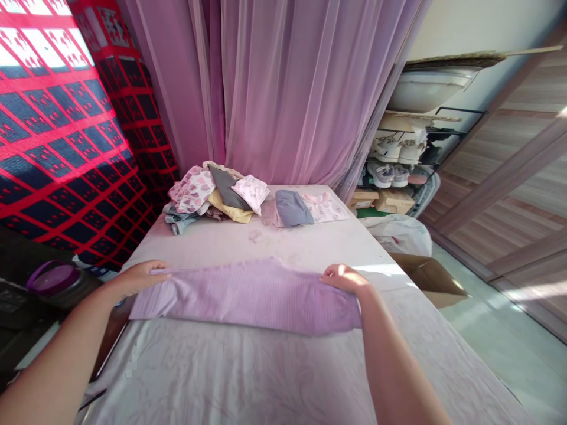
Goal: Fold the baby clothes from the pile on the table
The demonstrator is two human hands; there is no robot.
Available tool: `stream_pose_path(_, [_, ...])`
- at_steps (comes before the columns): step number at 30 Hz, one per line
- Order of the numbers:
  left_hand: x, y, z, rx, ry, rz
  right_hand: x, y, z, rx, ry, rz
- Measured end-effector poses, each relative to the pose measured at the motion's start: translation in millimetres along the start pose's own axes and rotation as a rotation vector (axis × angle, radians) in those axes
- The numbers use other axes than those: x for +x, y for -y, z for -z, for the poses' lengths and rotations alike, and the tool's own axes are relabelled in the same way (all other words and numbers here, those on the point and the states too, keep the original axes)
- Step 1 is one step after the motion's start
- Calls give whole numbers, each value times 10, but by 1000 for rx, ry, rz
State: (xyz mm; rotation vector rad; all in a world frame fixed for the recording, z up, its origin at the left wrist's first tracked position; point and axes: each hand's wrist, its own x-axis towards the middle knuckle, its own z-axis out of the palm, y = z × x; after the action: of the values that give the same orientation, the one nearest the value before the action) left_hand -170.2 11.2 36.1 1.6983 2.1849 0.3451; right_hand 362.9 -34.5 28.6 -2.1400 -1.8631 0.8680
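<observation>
A lilac ribbed garment (248, 295) lies spread flat across a table covered with a pale patterned cloth (230, 378). My left hand (139, 276) grips its left upper edge, fingers closed over the fabric. My right hand (343, 277) pinches its right upper corner. Both arms reach forward from the near edge of the table.
A loose pile of small clothes (212, 198) sits at the table's far left, with a folded grey piece (292, 208) and a folded pink-printed piece (325, 206) beside it. Pink curtains (287, 88) hang behind. A shoe rack (398, 159), cardboard boxes (427, 277) and a white bag (398, 233) stand on the right.
</observation>
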Motion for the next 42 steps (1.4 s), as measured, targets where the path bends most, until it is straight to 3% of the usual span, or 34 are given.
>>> stream_pose_path(4, [48, 15, -277, -146, 13, 64, -59, -280, -224, 108, -94, 12])
stream_pose_path(8, [-21, 141, -346, -210, 5, 93, -212, -508, -353, 142, -205, 3])
stream_pose_path(13, [-114, 183, -381, -129, -39, 105, -280, -678, -617, 393, -449, -92])
stream_pose_path(16, [-132, 145, -376, -83, -24, 81, -301, -728, -593, 367, -418, -144])
stream_pose_path(21, [-142, 100, -417, -30, -21, 84, -347, -717, -451, 78, -422, -177])
stream_pose_path(25, [-150, 169, -492, -61, -69, 76, -404, -516, -512, -133, -573, -91])
stream_pose_path(28, [-140, 241, -512, -174, -82, 44, -386, -155, -574, -196, -656, 69])
stream_pose_path(31, [-122, 278, -513, -274, -70, 48, -243, 312, -629, -170, -480, 288])
stream_pose_path(35, [-110, 281, -517, -357, -85, 76, 59, 778, -723, -144, -313, 292])
stream_pose_path(42, [-162, 236, -442, -215, -80, 73, 335, 910, -836, -202, -201, 227])
